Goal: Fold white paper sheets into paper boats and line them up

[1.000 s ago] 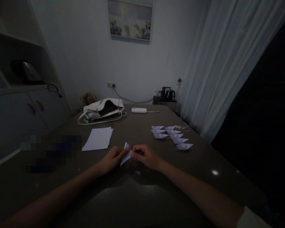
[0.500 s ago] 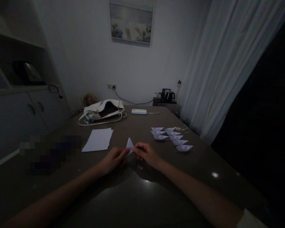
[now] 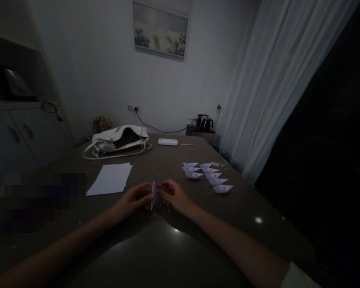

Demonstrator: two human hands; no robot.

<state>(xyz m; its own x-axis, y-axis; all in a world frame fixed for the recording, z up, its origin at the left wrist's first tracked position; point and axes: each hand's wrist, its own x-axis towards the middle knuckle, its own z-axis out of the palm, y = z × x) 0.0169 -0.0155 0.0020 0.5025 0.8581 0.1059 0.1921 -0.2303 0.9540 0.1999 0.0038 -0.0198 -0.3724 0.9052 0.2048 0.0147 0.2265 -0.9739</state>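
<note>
Between my two hands is a small folded white paper (image 3: pixel 153 196), seen nearly edge-on and upright above the table. My left hand (image 3: pixel 137 197) pinches it from the left, thumb toward me. My right hand (image 3: pixel 173 195) closes on it from the right, its fingertips partly hidden behind the thumb. Several folded paper boats (image 3: pixel 211 176) stand in two rows on the table to the right of my hands. A stack of white paper sheets (image 3: pixel 111 179) lies to the left, beyond my left forearm.
A white handbag (image 3: pixel 120 140) lies open at the table's far left. Near the far edge is a white power bank (image 3: pixel 168 142) with a short cable. Small pale scraps (image 3: pixel 219 164) lie behind the boats. A sheer curtain (image 3: pixel 243 100) hangs at the right.
The folded paper has turned from showing a pointed triangular face to nearly edge-on. Both hands have shifted their grip around it. The whole view has swung slightly to the right.
</note>
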